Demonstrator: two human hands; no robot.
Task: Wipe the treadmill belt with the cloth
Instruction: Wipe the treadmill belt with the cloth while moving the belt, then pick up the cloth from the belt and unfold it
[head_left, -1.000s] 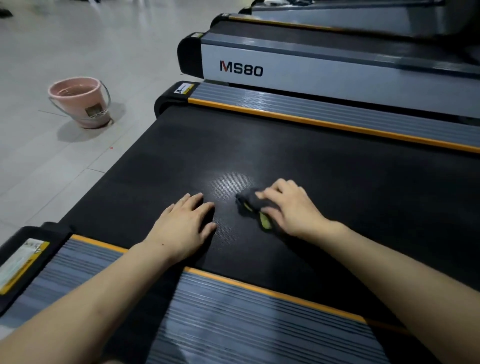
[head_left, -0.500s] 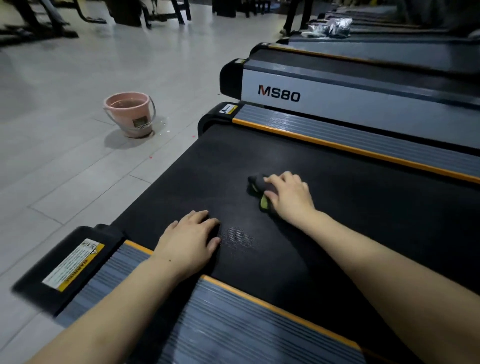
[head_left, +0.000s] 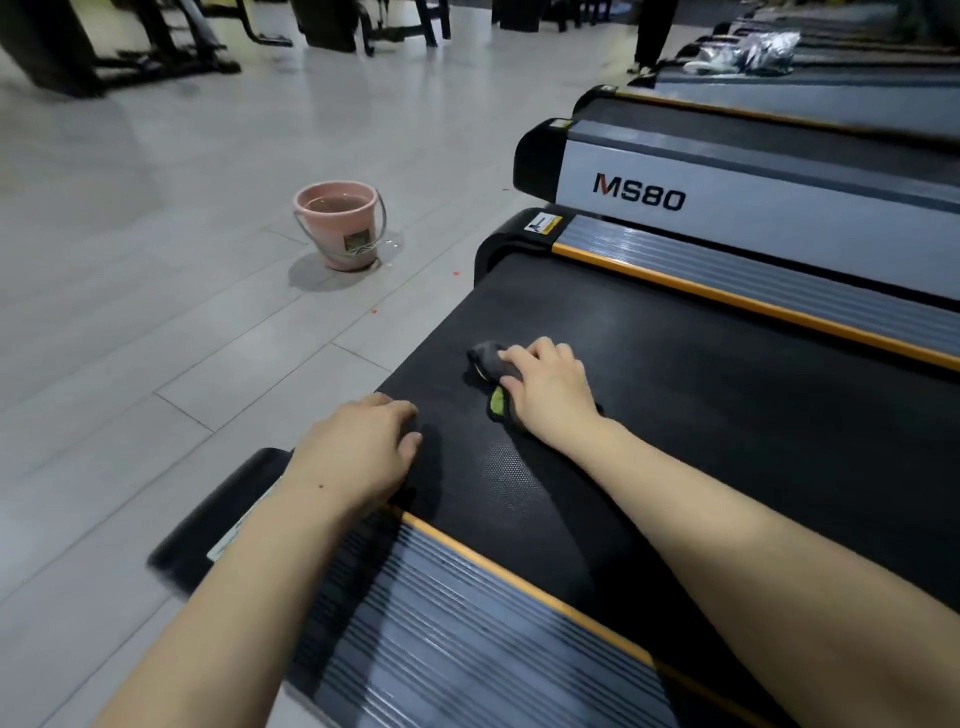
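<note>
- Treadmill belt (head_left: 701, 415): matte black, finely pebbled, flat and broad, with a faint sheen on a dimpled patch near the right forearm.
- Side rails (head_left: 753, 283): ribbed grey strips edged with a thin orange line, one along the far side of the belt, one along the near side.
- Cloth (head_left: 491, 358): small, soft and crumpled, dark grey with a yellow-green edge showing at its near side; lying on the belt close to its rear end, mostly hidden under the palm.
- Right hand (head_left: 550, 392): palm down on the cloth, fingers curled over its top, grip closed on the fabric and pressing it against the belt; arm stretched out low across the near rail.
- Left hand (head_left: 358, 449): flat on the belt's near rear corner, fingers together and slightly bent, grip holding nothing; wrist above the black end cap (head_left: 218, 514).
- Bucket (head_left: 340, 226): pink, round, tapered, wire handle down, seemingly holding water, though the surface is hard to read; standing on pale floor tiles (head_left: 156, 338), well apart from the treadmill.
- Wide bare belt to the right of the cloth; only a short stretch left before the rear edge.
- Neighbouring treadmill (head_left: 753, 208) marked MS80 just beyond the far rail.
</note>
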